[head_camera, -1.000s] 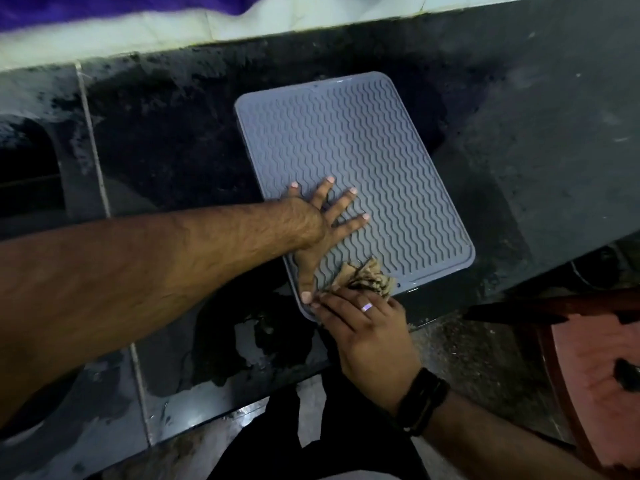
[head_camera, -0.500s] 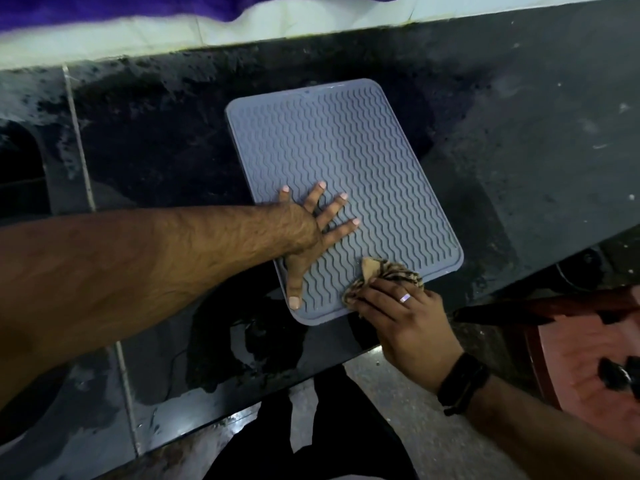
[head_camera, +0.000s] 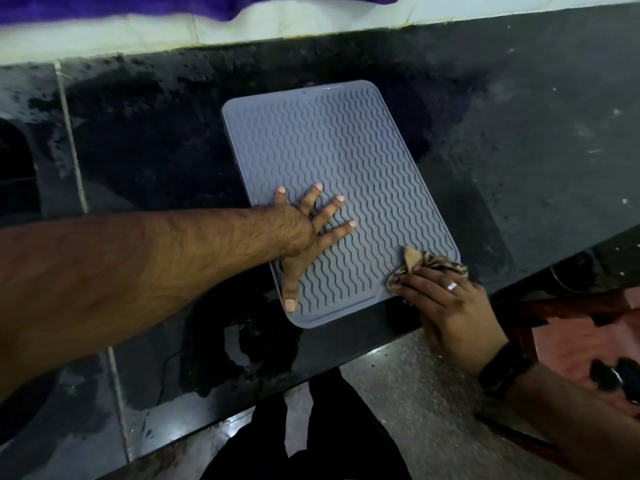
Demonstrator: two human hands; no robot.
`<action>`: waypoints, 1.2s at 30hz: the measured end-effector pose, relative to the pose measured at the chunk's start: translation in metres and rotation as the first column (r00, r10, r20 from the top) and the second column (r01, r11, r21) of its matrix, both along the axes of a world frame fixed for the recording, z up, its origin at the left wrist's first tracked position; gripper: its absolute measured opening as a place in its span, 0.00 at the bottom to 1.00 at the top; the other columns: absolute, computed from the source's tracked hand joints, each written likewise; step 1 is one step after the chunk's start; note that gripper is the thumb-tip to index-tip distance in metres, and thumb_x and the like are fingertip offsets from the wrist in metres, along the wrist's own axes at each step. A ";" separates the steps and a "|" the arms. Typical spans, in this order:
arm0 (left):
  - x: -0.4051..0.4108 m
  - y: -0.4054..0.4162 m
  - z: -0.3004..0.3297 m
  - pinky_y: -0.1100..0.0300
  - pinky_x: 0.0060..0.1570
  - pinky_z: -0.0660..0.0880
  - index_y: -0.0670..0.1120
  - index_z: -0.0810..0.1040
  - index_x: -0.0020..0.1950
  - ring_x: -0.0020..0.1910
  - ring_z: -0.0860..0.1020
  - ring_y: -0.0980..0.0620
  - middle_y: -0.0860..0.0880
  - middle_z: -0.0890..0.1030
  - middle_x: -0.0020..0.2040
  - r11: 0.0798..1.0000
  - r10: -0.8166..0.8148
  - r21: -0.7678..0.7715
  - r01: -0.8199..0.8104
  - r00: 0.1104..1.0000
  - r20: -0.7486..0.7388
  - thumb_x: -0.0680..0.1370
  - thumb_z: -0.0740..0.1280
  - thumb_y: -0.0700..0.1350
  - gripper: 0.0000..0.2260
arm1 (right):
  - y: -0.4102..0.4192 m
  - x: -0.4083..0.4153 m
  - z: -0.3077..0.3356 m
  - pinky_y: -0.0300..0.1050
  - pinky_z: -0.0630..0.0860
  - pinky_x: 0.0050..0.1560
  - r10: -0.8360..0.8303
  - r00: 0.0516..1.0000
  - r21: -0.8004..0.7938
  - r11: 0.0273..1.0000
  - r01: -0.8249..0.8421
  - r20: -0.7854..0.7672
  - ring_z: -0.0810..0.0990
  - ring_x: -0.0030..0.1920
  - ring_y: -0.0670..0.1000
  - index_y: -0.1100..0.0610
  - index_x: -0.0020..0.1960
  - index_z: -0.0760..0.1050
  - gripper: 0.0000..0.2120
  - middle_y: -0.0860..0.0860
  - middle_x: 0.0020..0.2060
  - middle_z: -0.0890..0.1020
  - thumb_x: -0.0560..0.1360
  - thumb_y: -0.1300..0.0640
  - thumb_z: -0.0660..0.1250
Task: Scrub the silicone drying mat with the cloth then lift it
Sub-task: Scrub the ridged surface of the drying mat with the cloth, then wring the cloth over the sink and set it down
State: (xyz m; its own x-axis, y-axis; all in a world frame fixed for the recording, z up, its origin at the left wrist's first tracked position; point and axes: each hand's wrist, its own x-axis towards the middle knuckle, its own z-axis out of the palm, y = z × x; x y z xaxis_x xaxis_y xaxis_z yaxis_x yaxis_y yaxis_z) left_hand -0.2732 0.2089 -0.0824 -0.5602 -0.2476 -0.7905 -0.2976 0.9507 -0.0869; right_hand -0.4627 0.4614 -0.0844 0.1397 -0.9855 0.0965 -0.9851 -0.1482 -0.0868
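Note:
A grey silicone drying mat (head_camera: pixel 346 157) with wavy ridges lies flat on the black stone counter (head_camera: pixel 519 133). My left hand (head_camera: pixel 304 237) presses on the mat's near left part, fingers spread straight. At the mat's near right corner, my right hand (head_camera: pixel 446 306) presses a small brown patterned cloth (head_camera: pixel 426 266) onto the mat. A ring and a dark wristband are on that hand. The fingers lie over the cloth, which pokes out beyond them.
The counter is wet in patches near its front edge (head_camera: pixel 242 341). A white tiled wall with purple fabric (head_camera: pixel 104 8) runs along the back. A reddish chair (head_camera: pixel 581 341) stands at the right, beside the speckled floor (head_camera: pixel 398 393).
My right hand has slid the cloth to the right along the mat's near edge, from beside my left thumb to the near right corner. My left hand has stayed pressed in place.

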 end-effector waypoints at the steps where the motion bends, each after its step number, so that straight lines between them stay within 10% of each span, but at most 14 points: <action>1: 0.000 -0.001 -0.001 0.15 0.73 0.41 0.57 0.19 0.80 0.79 0.21 0.31 0.42 0.16 0.78 1.000 0.006 0.006 -0.006 1.000 -0.002 0.61 0.83 0.70 0.78 | 0.002 -0.007 0.000 0.58 0.77 0.59 -0.023 1.000 0.019 1.000 0.023 -0.004 0.79 0.65 0.55 0.53 0.64 0.81 0.18 0.49 0.64 0.82 0.79 0.56 0.60; 27: 0.003 -0.004 0.011 0.17 0.74 0.36 0.60 0.20 0.81 0.79 0.20 0.34 0.45 0.15 0.78 0.996 0.048 0.083 -0.044 0.998 -0.049 0.63 0.83 0.69 0.76 | 0.005 -0.086 0.001 0.59 0.77 0.60 -0.231 0.967 0.005 0.972 0.233 -0.108 0.80 0.62 0.61 0.54 0.63 0.81 0.18 0.53 0.63 0.82 0.76 0.57 0.62; 36: 0.023 -0.027 0.041 0.39 0.83 0.39 0.61 0.40 0.89 0.88 0.36 0.45 0.50 0.34 0.89 0.922 0.276 0.352 -0.162 0.912 -0.303 0.70 0.79 0.70 0.61 | -0.090 -0.022 0.048 0.40 0.73 0.61 -0.275 0.883 -0.005 0.954 0.300 0.381 0.78 0.56 0.53 0.53 0.61 0.82 0.15 0.55 0.58 0.76 0.76 0.61 0.67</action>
State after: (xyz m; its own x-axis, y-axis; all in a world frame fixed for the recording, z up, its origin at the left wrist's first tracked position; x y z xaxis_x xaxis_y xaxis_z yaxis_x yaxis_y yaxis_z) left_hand -0.2498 0.1818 -0.0412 -0.7686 -0.1675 -0.6174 -0.4579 0.8180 0.3481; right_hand -0.4843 0.3718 -0.0367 -0.2071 -0.9671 0.1475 -0.8825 0.1196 -0.4549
